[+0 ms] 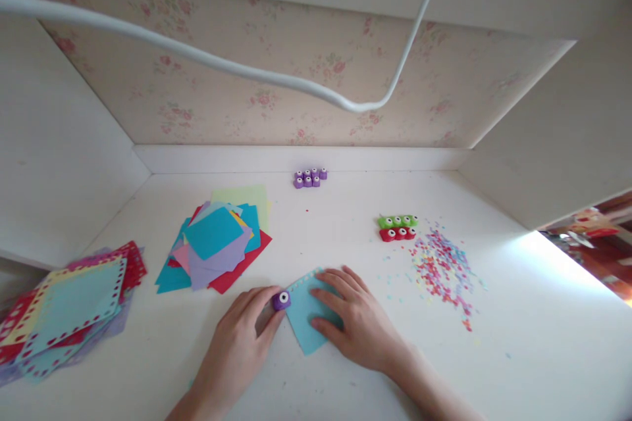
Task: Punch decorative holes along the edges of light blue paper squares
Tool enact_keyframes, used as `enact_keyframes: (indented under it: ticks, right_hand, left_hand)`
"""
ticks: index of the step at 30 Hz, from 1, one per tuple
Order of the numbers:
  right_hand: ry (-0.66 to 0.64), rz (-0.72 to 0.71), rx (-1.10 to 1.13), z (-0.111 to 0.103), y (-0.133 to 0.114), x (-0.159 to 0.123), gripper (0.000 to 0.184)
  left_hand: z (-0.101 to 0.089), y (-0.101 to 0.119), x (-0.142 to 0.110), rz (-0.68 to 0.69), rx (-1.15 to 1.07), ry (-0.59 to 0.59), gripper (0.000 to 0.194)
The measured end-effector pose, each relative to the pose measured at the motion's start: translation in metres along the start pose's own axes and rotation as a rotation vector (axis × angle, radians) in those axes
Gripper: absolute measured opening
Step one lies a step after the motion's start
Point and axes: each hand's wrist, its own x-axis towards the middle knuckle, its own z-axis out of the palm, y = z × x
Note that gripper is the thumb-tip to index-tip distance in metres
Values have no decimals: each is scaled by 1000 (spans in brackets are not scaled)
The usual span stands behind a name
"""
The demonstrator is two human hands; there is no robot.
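Looks to be amid edge-punching, judging by the row of small holes along the far edge of the pale blue sheet (306,329). Calls now for keeping the sheet flat and seating the punch squarely over its margin, clear of the fingertips.

At the sheet's upper-left corner, pinches the purple punch (282,300) between thumb and index finger of the left hand (237,335). Presses down on the sheet's right part with the spread, nearly flat fingers of the right hand (360,325), gripping nothing. Cannot tell whether paper sits inside the punch slot.

Beyond the sheet, shows spare purple punches (308,177) in a cluster; beyond it to the right, green punches (397,221) beside red punches (397,234). To the sheet's right, spreads into loose paper bits (442,260). To its left, includes a coloured paper pile (217,233) and, farther left, hole-edged sheets (74,302).
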Motion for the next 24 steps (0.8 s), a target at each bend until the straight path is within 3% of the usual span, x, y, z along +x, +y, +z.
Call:
enact_keyframes:
  ticks: [15,24]
  right_hand:
    - [-20,9,10,-2,-1,-1,42]
    - [-4,4,13,-1,-1,-2,41]
  left_hand:
    - [-4,4,1,-27,-4,-26,26]
    - [-3,12,14,-206,-141,-85,27]
